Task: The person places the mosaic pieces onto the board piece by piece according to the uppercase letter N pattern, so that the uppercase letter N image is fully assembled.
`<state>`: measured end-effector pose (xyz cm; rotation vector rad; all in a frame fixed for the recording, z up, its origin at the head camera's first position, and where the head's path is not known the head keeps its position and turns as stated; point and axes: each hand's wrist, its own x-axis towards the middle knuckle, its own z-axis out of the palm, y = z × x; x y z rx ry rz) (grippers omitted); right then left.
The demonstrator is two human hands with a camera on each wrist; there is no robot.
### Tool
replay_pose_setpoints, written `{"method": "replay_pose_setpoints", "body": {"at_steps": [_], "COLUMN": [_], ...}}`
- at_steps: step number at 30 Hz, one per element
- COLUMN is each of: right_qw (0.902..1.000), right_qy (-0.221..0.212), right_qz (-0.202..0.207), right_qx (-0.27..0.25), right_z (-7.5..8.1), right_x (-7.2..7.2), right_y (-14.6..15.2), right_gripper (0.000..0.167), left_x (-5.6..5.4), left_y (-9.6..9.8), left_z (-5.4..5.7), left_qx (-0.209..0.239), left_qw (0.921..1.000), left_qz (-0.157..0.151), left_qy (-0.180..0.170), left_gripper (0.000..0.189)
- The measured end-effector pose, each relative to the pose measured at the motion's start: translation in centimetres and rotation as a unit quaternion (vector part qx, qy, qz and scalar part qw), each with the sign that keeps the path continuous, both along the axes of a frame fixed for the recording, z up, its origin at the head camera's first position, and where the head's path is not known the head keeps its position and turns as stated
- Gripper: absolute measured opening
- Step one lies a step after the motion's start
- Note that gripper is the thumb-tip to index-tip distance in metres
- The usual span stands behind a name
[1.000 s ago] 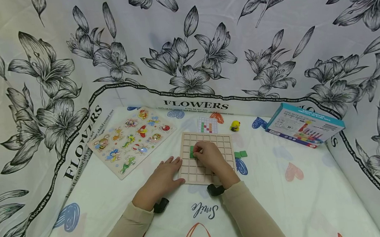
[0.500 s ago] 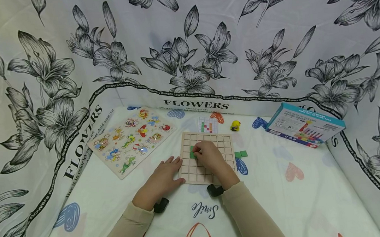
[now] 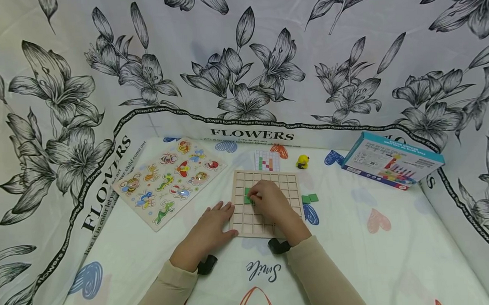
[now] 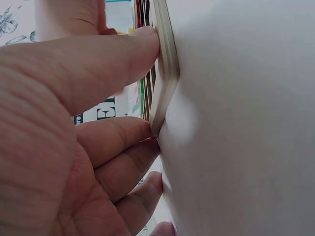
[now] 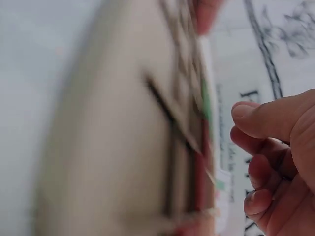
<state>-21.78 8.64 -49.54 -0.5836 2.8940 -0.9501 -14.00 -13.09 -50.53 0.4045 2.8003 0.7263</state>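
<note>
A square wooden grid board (image 3: 247, 220) lies flat in front of me, with green tiles (image 3: 247, 196) in its left part. My right hand (image 3: 271, 202) is over the board, its fingertips close beside those tiles. In the right wrist view, the thumb (image 5: 246, 112) and forefinger meet at their tips, the other fingers curl, and nothing shows between them. Blurred red (image 5: 201, 182) shows inside the grid there. My left hand (image 3: 208, 229) rests at the board's left edge. In the left wrist view its thumb and fingertips (image 4: 140, 129) touch the rim near a corner.
Two loose green tiles (image 3: 310, 198) lie right of the board. Behind it are a coloured pattern card (image 3: 266, 161) and a yellow toy duck (image 3: 302, 162). An insect picture puzzle (image 3: 170, 183) lies to the left; a teal-edged box (image 3: 392, 160) is at the back right.
My right hand has drawn slightly back from the green tiles, showing a little more of them. The left hand and the board have stayed in place.
</note>
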Motion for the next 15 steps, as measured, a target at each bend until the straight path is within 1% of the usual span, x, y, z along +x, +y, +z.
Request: {"method": "replay_pose_setpoints", "body": {"at_steps": [3,5,7,9,11,13,15], "right_qw": [0.999,0.9971,0.9935,0.9888,0.9829,0.9755,0.9691], "right_qy": [-0.01,-0.012,-0.016,-0.022,-0.037,-0.064,-0.094], "right_qz": [-0.03,-0.059,-0.098,-0.139,-0.176,-0.208,-0.227], "right_qx": [-0.031,-0.047,-0.054,-0.05,-0.04,-0.03,-0.023], "right_z": [0.8,1.2,1.2,1.0,0.4,-0.3,-0.9], "right_x": [0.2,0.2,0.2,0.1,0.0,0.0,0.1], "right_y": [1.9,3.8,6.0,8.3,10.7,12.8,14.5], "right_gripper": [0.013,0.017,0.021,0.026,0.03,0.033,0.036], "left_x": [0.0,0.0,0.0,0.1,0.2,0.2,0.3], "left_y": [0.1,0.2,0.2,0.2,0.2,0.2,0.1], "left_z": [0.1,0.2,0.2,0.3,0.4,0.4,0.5], "left_qx": [0.003,0.005,0.006,0.004,0.002,-0.001,-0.002], "left_qw": [1.0,0.9999,0.9999,0.9999,0.9999,0.9999,0.9998], "left_qz": [0.004,0.008,0.01,0.012,0.012,0.012,0.013], "left_qy": [-0.004,-0.008,-0.009,-0.011,-0.011,-0.012,-0.013], "left_gripper": [0.075,0.075,0.075,0.076,0.076,0.076,0.076]}}
